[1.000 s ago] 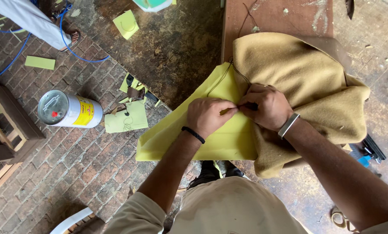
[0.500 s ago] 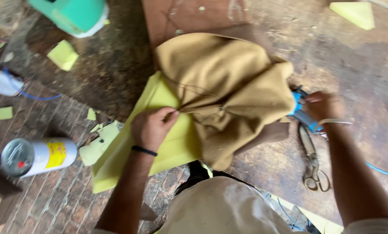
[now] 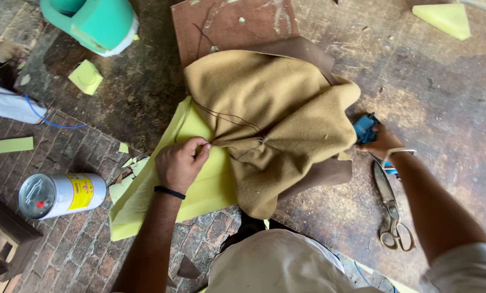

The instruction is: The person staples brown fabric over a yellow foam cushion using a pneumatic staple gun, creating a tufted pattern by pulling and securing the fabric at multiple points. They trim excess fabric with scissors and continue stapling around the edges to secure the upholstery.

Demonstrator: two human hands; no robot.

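Note:
A tan woolly fabric (image 3: 275,116) lies bunched over a yellow foam sheet (image 3: 199,184) and a brown board (image 3: 235,24) on a worn work surface. A dark thread (image 3: 229,116) runs across the fabric. My left hand (image 3: 179,163), with a black band at the wrist, pinches the fabric's edge against the foam. My right hand (image 3: 383,142) is out at the fabric's right side, its fingers closed on a small blue object (image 3: 364,129). Metal scissors (image 3: 390,209) lie just below that hand.
A white and yellow can (image 3: 61,194) lies on the brick floor at the left. A green foam roll (image 3: 94,21) sits at the top left. Yellow foam scraps (image 3: 85,77) are scattered about, with one larger piece (image 3: 446,19) at the top right. A wooden frame (image 3: 1,239) stands at the bottom left.
My right hand has left the fabric's middle and moved right to the blue object beside the scissors. My left hand stays pinched at the fabric's edge.

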